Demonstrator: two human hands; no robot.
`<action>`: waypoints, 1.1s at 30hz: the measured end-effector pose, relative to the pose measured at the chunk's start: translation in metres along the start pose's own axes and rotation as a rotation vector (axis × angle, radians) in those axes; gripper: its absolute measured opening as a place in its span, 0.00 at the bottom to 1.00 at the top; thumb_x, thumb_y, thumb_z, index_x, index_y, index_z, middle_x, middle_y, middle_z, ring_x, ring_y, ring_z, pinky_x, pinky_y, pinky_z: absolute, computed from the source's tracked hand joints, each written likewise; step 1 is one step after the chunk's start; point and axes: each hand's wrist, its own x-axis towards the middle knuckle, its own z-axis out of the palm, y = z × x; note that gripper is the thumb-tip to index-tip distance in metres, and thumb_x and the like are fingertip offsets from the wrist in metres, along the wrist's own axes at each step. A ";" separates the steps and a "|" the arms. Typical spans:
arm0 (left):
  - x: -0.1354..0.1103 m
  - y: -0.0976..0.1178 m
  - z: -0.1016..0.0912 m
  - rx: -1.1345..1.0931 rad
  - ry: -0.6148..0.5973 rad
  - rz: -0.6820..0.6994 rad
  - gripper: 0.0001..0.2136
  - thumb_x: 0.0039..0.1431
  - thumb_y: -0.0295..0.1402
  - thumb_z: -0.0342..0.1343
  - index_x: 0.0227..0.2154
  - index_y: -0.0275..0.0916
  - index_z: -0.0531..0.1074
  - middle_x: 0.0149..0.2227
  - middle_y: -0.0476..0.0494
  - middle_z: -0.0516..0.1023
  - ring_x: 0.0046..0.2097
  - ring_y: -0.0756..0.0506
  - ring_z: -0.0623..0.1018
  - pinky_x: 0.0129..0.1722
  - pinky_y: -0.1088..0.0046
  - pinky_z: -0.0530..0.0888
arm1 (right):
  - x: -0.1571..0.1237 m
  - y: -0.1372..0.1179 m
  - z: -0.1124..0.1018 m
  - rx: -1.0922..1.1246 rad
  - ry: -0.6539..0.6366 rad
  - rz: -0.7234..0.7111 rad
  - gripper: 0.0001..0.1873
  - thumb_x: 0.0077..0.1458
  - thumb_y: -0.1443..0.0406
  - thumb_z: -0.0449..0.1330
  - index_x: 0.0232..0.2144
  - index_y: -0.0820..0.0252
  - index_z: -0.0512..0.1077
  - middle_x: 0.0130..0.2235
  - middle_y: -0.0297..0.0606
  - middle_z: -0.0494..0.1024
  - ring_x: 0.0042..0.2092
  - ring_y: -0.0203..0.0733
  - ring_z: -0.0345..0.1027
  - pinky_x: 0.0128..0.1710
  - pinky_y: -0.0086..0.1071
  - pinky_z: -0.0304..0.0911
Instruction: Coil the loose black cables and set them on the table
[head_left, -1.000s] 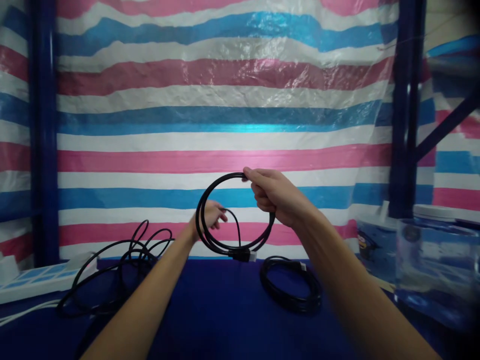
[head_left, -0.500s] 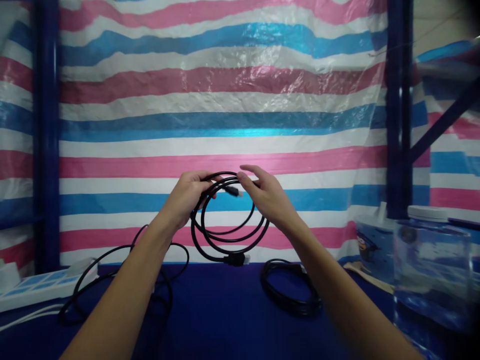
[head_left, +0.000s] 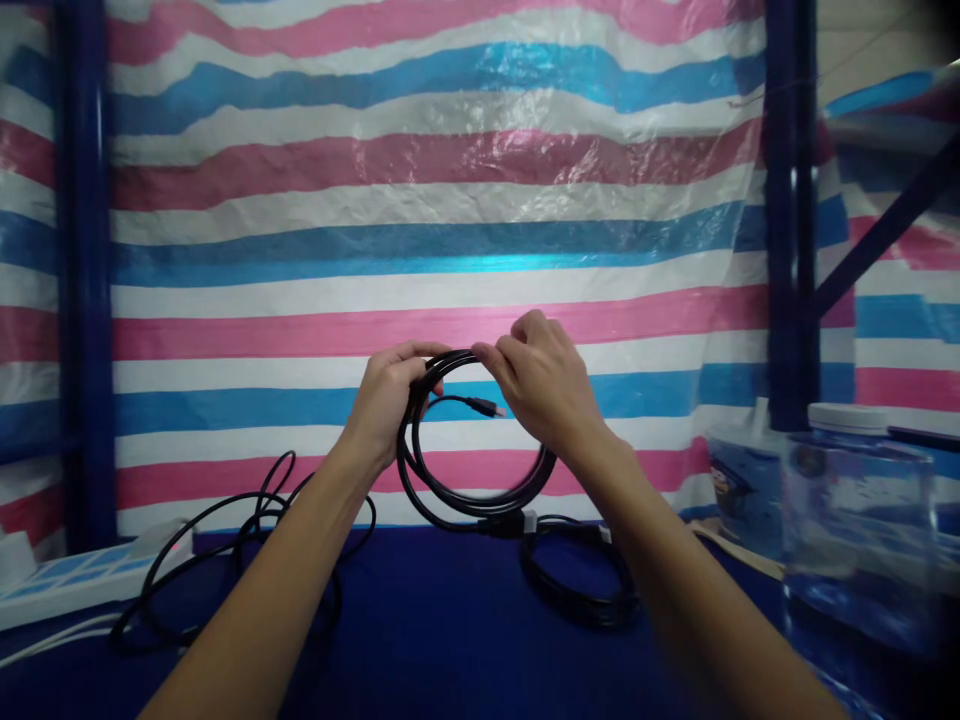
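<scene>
black cable coil (head_left: 469, 507) up in both hands, small plug (head_left: 486, 407) aiming at three

and there it is on my remote feed: the coil hangs upright, face-on to me, held above the blue table (head_left: 442, 620). reading the ring as a clock, the left hand (head_left: 382, 400) has its fingers closed over the strands at ten to eleven. the right hand (head_left: 546, 385) looks clamped at twelve, thumb against the loops, fingers curled; what those fingertips do behind the coil, i cannot tell.

here's what i judge everything turns on: the small plug floats inside the ring, just above centre, its thin end curling out from the left-hand grip. long axis nine to three, tip dipping a touch, and the right hand is nearer that tip, sitting at its two o'clock, no contact that i can make out. down between five and six, the larger connector (head_left: 504, 524) hangs on the ring's lower edge, pale tip toward three.

further out, a second coil (head_left: 585, 608) lies on the table toward five, a loose tangle (head_left: 262, 505) sprawls toward eight near the white power strip (head_left: 82, 580), and a clear jar (head_left: 859, 530) stands well apart, toward four.
</scene>
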 end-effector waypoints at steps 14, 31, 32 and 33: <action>0.006 -0.057 -0.011 -0.207 -0.174 -0.663 0.10 0.56 0.33 0.52 0.33 0.29 0.70 0.30 0.36 0.75 0.28 0.44 0.76 0.29 0.68 0.71 | 0.003 0.026 -0.005 0.553 0.078 0.327 0.28 0.60 0.46 0.46 0.19 0.62 0.61 0.18 0.31 0.58 0.22 0.30 0.51 0.22 0.28 0.44; 0.001 -0.003 -0.005 0.163 -0.325 -0.147 0.11 0.52 0.42 0.58 0.30 0.39 0.68 0.17 0.57 0.52 0.16 0.58 0.50 0.13 0.84 0.47 | -0.011 0.016 0.015 0.706 -0.524 -0.021 0.17 0.58 0.55 0.54 0.41 0.62 0.69 0.38 0.41 0.72 0.37 0.37 0.67 0.37 0.30 0.61; 0.002 -0.003 -0.005 0.211 -0.258 -0.079 0.11 0.52 0.42 0.59 0.31 0.39 0.69 0.16 0.56 0.54 0.16 0.58 0.52 0.13 0.84 0.48 | -0.010 0.014 0.012 0.828 -0.597 0.055 0.17 0.57 0.56 0.55 0.42 0.63 0.68 0.33 0.38 0.72 0.33 0.35 0.67 0.33 0.29 0.62; 0.003 -0.003 -0.006 0.240 -0.198 -0.019 0.12 0.51 0.42 0.59 0.31 0.39 0.70 0.16 0.56 0.55 0.16 0.58 0.53 0.13 0.84 0.49 | -0.009 0.012 0.009 0.919 -0.641 0.137 0.16 0.57 0.57 0.55 0.42 0.63 0.67 0.27 0.34 0.71 0.27 0.34 0.66 0.28 0.28 0.62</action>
